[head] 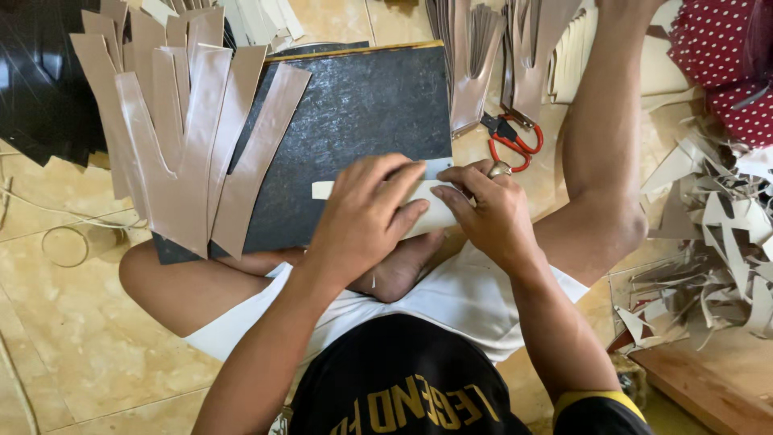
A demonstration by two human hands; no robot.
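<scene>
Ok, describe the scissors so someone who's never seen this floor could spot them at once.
Start at the dark board lying in front of the seated person. Just off its right edge, beside the raised knee, the scissors lie on the tan floor tiles. Their red loop handles stand out among the beige cut strips next to them.

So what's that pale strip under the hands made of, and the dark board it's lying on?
The pale strip looks like thin faux leather or stiff card: flat, cream, matte, cleanly cut. The left hand and right hand press it flat. The dark board looks like a hard slab, perhaps rubber or stone: mottled grey-black with a dull sheen. Neither is certain.
</scene>
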